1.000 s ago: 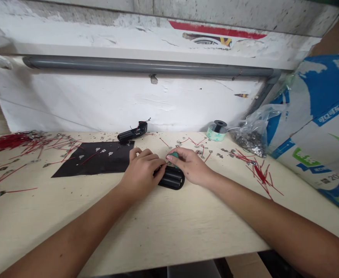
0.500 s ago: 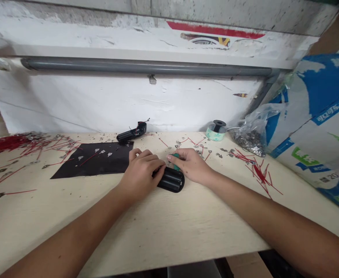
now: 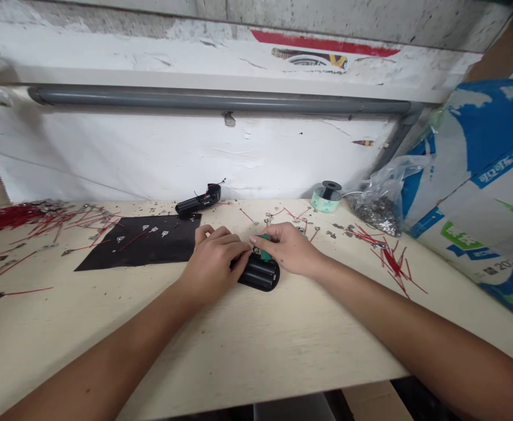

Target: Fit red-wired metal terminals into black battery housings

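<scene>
A black plastic housing (image 3: 260,275) with ribbed channels lies on the pale wooden bench (image 3: 248,345). My left hand (image 3: 215,263) is closed over its left end and presses it down. My right hand (image 3: 289,248) pinches a small green part (image 3: 265,252) at the housing's far edge, fingertips together. The part is mostly hidden by my fingers.
A black mat (image 3: 145,245) with small metal pieces lies to the left. A second black housing (image 3: 197,202) rests by the wall. Red wires (image 3: 392,260) and metal terminals are scattered right and far left. A tape roll (image 3: 326,197), a bag of metal parts (image 3: 377,207) and a cardboard box (image 3: 488,193) stand at right.
Both hands stay on the black housing with only slight finger shifts. The view has drifted a little.
</scene>
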Tool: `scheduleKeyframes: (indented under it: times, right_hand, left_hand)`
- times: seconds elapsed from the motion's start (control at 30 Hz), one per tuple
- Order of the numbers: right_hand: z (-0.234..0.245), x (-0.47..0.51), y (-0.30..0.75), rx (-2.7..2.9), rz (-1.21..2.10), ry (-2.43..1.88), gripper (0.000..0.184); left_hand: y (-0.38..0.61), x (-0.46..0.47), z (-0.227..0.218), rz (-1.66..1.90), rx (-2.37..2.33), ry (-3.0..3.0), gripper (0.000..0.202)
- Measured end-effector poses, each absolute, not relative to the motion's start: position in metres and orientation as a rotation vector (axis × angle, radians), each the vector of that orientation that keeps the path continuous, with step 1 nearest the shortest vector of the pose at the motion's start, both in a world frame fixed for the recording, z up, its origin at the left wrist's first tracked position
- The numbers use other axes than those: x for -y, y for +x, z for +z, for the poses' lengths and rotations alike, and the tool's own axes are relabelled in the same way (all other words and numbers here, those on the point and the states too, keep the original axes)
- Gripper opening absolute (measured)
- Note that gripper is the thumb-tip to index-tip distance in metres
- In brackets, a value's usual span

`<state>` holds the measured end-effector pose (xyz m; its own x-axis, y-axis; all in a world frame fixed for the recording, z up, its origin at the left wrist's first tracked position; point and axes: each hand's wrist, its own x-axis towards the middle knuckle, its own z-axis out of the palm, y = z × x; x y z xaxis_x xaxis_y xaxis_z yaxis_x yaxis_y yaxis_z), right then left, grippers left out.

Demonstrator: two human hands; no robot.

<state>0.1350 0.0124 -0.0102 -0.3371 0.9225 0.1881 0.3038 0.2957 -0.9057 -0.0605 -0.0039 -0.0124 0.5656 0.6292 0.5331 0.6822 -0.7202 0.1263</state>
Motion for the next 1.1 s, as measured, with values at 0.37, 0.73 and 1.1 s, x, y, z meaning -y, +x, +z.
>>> scheduleKeyframes:
  times: [0.37, 0.73, 1.1]
  right_hand:
    - [-0.012, -0.015, 0.139, 1.809, 1.132, -1.145, 0.04]
    - [-0.007, -0.006, 0.128, 1.548, 1.288, -1.079, 0.033]
    - [-0.009, -0.006, 0.127, 1.552, 1.229, -1.162, 0.029]
  left_hand:
    - [-0.061, 0.004, -0.012, -0.878, 1.123, -2.718, 0.026]
    - [-0.06, 0.004, -0.014, -0.936, 1.155, -2.712, 0.024]
    - [-0.058, 0.004, -0.014, -0.955, 1.151, -2.704, 0.024]
